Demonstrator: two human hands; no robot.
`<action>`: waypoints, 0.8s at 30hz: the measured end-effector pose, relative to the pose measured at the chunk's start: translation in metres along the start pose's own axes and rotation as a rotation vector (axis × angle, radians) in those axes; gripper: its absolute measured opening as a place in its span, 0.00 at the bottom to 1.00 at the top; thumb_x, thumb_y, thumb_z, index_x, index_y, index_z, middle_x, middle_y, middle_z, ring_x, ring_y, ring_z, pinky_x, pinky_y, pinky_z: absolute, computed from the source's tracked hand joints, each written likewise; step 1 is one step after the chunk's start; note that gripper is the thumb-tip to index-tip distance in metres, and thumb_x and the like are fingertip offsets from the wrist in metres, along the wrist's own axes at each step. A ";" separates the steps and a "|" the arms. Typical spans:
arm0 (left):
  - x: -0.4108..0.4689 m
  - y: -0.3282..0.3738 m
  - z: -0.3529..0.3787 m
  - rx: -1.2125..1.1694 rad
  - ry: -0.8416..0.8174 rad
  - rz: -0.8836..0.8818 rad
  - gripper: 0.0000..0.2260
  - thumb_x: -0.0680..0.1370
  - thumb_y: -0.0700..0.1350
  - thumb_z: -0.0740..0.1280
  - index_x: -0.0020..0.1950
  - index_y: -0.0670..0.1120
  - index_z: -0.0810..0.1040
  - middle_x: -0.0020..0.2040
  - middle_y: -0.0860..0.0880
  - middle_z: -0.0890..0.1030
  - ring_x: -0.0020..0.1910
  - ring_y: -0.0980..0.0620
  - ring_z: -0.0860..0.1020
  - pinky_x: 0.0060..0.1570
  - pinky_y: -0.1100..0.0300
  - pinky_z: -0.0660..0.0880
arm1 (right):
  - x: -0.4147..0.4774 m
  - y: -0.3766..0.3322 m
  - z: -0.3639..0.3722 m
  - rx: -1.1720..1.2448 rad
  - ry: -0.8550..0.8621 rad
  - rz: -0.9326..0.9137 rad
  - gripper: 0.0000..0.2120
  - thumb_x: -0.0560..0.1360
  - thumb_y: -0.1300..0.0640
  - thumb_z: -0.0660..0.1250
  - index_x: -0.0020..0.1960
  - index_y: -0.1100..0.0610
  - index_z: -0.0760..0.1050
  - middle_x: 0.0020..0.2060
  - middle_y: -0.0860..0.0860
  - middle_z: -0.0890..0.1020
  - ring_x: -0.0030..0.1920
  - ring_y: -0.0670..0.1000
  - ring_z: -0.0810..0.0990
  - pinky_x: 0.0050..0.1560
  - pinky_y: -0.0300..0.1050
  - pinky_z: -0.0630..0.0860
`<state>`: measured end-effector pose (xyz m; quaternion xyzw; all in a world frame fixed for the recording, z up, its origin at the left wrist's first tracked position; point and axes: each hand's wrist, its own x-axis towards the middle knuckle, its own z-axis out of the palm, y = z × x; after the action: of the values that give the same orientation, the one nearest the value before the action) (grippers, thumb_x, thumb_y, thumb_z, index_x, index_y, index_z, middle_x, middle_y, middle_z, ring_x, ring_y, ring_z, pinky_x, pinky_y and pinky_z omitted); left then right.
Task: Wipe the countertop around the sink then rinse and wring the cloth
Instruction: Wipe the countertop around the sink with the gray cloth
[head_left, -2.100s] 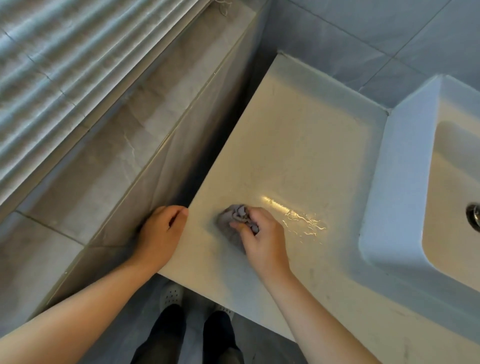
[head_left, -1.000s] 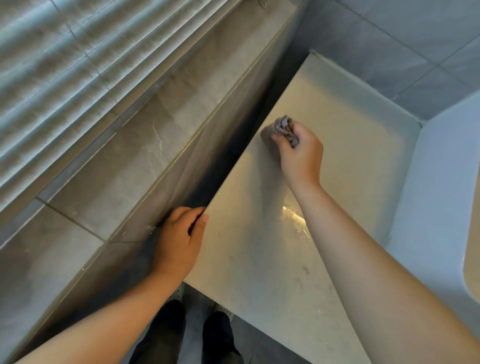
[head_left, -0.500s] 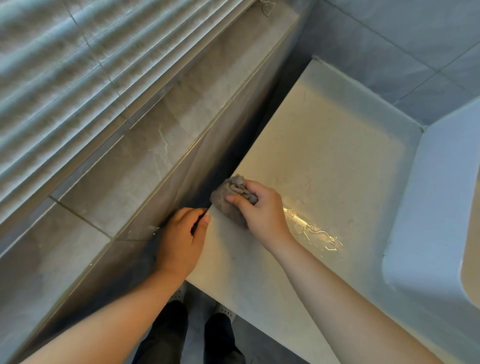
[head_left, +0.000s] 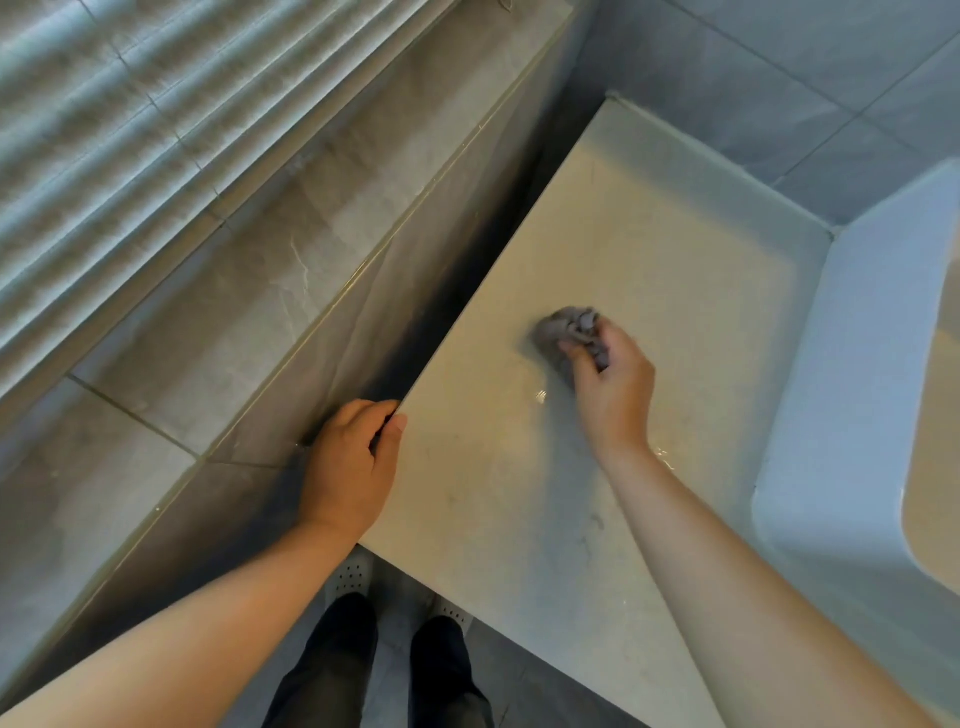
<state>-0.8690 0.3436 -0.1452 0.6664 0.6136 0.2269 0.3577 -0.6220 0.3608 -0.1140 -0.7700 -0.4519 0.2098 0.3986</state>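
Right hand (head_left: 613, 400) grips bunched cloth (head_left: 569, 330) at its fingertips, seemingly against countertop (head_left: 649, 234).

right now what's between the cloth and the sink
Nothing but bare countertop: the head view shows an unbroken pale stretch from the cloth in the right hand to the white outer wall of the sink.

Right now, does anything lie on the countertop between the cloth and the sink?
Nothing visible does. The right hand grips the grey cloth on the countertop; only the raised wall of the sink lies beyond.
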 end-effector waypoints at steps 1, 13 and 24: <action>0.000 0.000 0.000 0.001 -0.001 0.000 0.13 0.80 0.47 0.59 0.59 0.44 0.79 0.52 0.52 0.77 0.49 0.53 0.76 0.47 0.61 0.71 | -0.017 -0.001 0.002 0.007 -0.027 -0.020 0.09 0.72 0.63 0.69 0.52 0.56 0.80 0.45 0.46 0.82 0.45 0.39 0.80 0.48 0.30 0.73; 0.000 0.001 -0.001 0.031 0.005 0.022 0.12 0.81 0.46 0.59 0.58 0.44 0.79 0.50 0.50 0.77 0.48 0.51 0.76 0.47 0.56 0.73 | -0.006 -0.009 -0.051 0.062 0.062 0.048 0.06 0.72 0.61 0.71 0.46 0.51 0.78 0.34 0.39 0.79 0.34 0.36 0.75 0.40 0.36 0.72; -0.002 0.002 -0.001 0.056 -0.015 0.032 0.14 0.81 0.46 0.58 0.61 0.43 0.77 0.54 0.47 0.78 0.51 0.49 0.76 0.50 0.55 0.73 | -0.035 0.023 -0.036 -0.003 -0.001 0.098 0.12 0.71 0.60 0.68 0.54 0.55 0.80 0.49 0.49 0.84 0.52 0.48 0.82 0.55 0.43 0.77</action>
<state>-0.8691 0.3419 -0.1430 0.6875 0.6063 0.2102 0.3399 -0.6027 0.3085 -0.1123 -0.7916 -0.4144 0.2286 0.3864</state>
